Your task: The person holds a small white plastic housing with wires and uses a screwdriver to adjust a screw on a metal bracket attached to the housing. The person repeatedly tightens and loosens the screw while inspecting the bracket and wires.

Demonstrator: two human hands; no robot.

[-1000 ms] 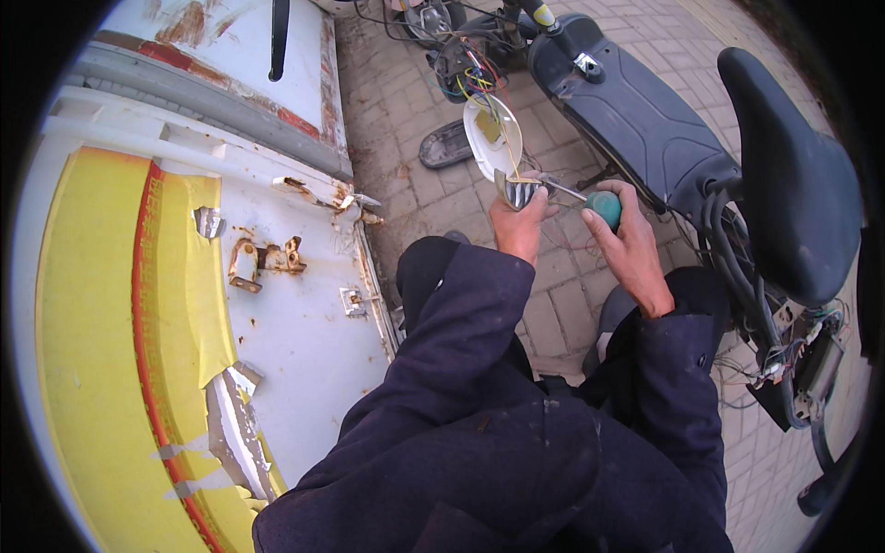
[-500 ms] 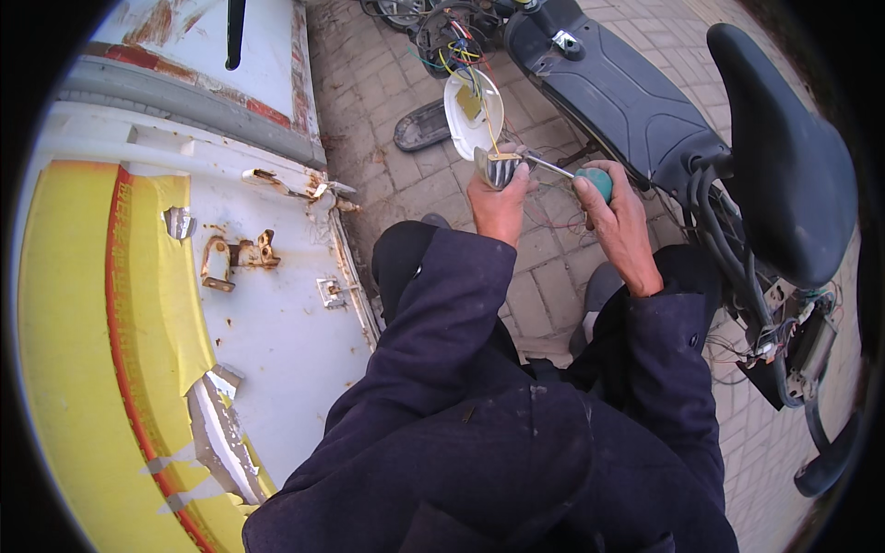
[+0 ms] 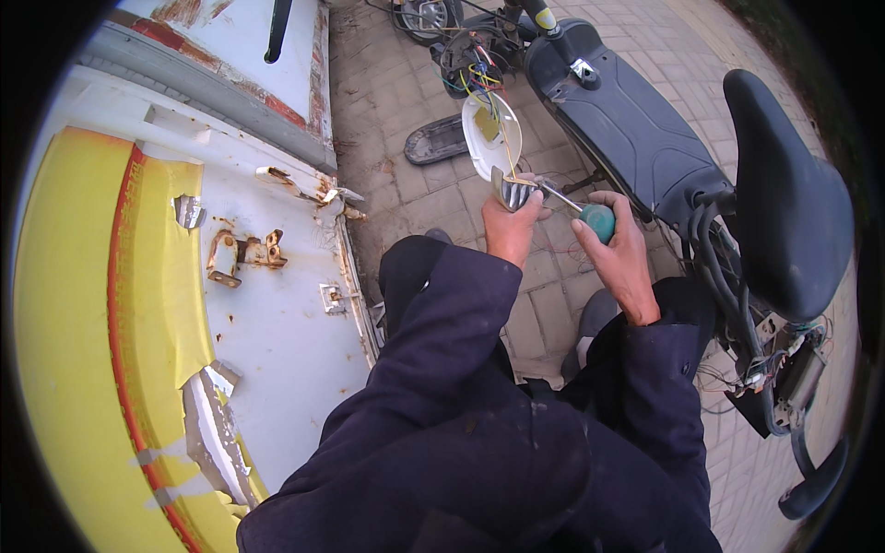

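Between its fingers and thumb my left hand [image 3: 509, 232] holds a small finned metal part [image 3: 516, 192], silvery with dark grooves. A yellow wire [image 3: 506, 138] runs from this part up toward a white oval plastic cover [image 3: 471, 147]. In my right hand [image 3: 624, 263] is a screwdriver [image 3: 598, 221] with a round green handle, my fingers wrapped round it. Its metal shaft points left to the finned part's side; whether the tip sits in a screw is too small to tell. Past the cover, a bundle of coloured wires [image 3: 481, 76] hangs out of the scooter's front.
A black electric scooter [image 3: 636, 120] with a dark saddle [image 3: 784, 194] stands along the right, loose wiring [image 3: 761, 369] at its rear. To the left is a white rusty metal panel [image 3: 277, 318] with a yellow sheet [image 3: 69, 323]. A dark oval pad [image 3: 435, 141] lies on the paving.
The whole view has shifted slightly, so hands and scooter appear a little lower. Both hands keep their grip, and the screwdriver still points at the finned part.
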